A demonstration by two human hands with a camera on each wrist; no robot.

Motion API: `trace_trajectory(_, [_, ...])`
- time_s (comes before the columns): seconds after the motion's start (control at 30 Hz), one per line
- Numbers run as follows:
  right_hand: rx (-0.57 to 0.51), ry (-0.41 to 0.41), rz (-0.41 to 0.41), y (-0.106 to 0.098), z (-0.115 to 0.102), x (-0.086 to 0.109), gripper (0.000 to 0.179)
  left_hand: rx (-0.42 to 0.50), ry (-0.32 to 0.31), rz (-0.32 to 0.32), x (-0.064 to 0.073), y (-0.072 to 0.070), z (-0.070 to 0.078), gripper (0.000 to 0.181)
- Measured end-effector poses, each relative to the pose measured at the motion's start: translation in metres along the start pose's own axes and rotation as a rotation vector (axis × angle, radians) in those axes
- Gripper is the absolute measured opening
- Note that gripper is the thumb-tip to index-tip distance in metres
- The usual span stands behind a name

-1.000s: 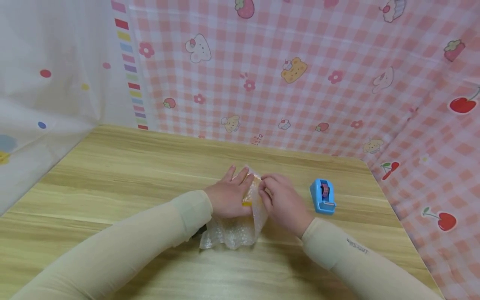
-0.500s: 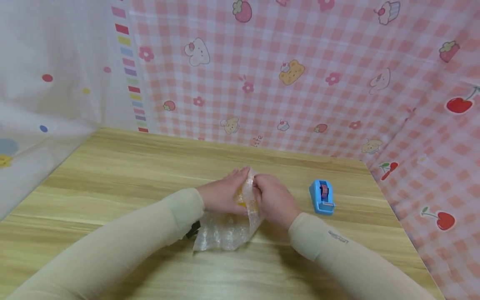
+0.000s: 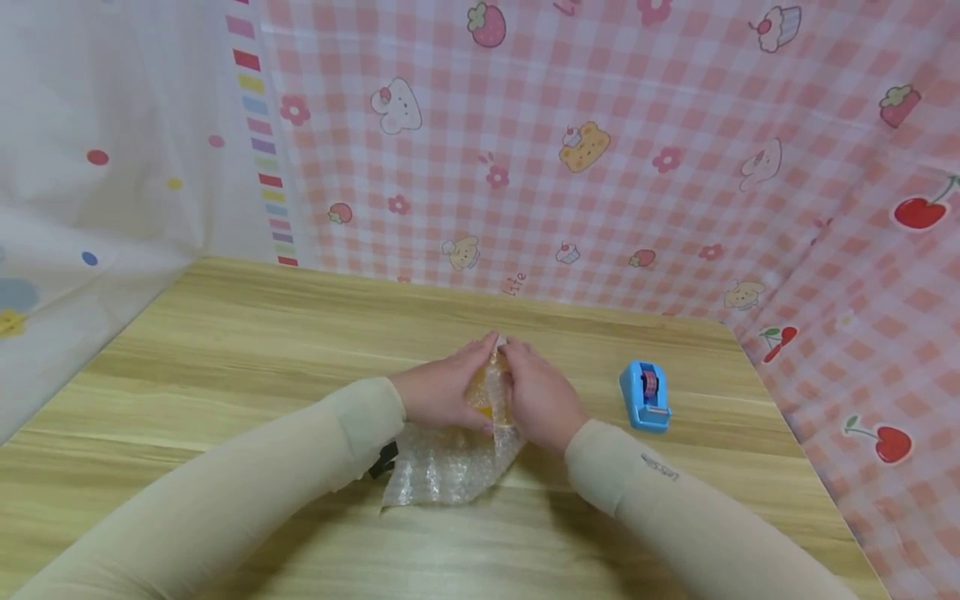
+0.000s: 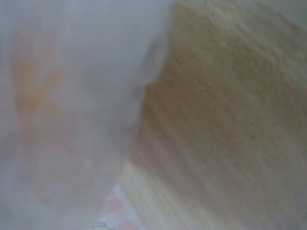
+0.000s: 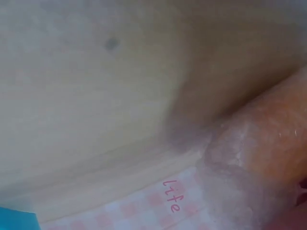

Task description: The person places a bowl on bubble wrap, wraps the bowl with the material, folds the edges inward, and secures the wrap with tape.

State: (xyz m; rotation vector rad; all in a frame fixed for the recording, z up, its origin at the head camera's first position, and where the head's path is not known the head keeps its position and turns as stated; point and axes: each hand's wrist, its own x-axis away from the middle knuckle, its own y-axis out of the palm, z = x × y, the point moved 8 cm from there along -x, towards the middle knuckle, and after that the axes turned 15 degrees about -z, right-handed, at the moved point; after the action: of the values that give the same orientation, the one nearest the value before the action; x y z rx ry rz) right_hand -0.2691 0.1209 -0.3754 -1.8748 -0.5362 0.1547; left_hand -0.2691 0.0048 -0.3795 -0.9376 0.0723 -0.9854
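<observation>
The wrap [image 3: 442, 471], a clear bubble sheet, lies on the table [image 3: 300, 325] between the two hands, with a loose skirt spreading toward the near left and a raised edge standing up between the palms. A yellow thing [image 3: 486, 412] shows within it, mostly covered; in both wrist views it is only a blurred orange patch behind the film. The left hand [image 3: 442, 390] holds the bundle from the left, fingers reaching to its far corner and thumb along the nearer side, so the hand is spread about as wide as the bundle. The right hand [image 3: 546, 400] rests against the right side with its fingertips at the far corner; its thumb is hidden, and I cannot tell whether it pinches the film. The wrap should be very light, soft and springy, apt to lift back wherever it is not pressed, and a little slippery where layer slides on layer. The yellow thing looks flat and probably stiffer, though its weight and how fragile it is cannot be judged. The best hold would be a broad, gentle one through the padding at both sides, with the raised edge pinched near its middle. The tape dispenser [image 3: 646, 396] stands to the right, apart from the hands.
</observation>
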Motion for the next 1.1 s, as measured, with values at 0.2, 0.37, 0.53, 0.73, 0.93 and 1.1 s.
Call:
trace_trajectory(0.2, [0.060, -0.003, -0.067, 0.002, -0.003, -0.008, 0.058, 0.008, 0.026, -0.005, 0.000, 0.000, 0.000, 0.135])
trace_trajectory(0.37, [0.193, -0.023, -0.108, 0.005, -0.007, -0.013, 0.061, 0.018, 0.038, -0.010, -0.001, 0.001, 0.000, 0.136])
trace_trajectory(0.53, [0.181, 0.037, -0.158, 0.006, -0.004, -0.015, 0.062, 0.021, 0.035, -0.014, 0.000, 0.001, -0.003, 0.134])
trace_trajectory(0.73, [0.195, 0.058, -0.165, 0.007, -0.004, -0.017, 0.060, -0.014, -0.010, 0.008, 0.009, -0.002, -0.012, 0.132])
trace_trajectory(0.93, [0.219, 0.057, -0.182, 0.007, -0.008, -0.017, 0.062, -0.109, -0.113, -0.046, 0.024, -0.006, -0.028, 0.129])
trace_trajectory(1.1, [0.228, 0.070, -0.194, 0.008, -0.009, -0.018, 0.063, -0.115, -0.123, -0.105, 0.032, -0.002, -0.036, 0.119])
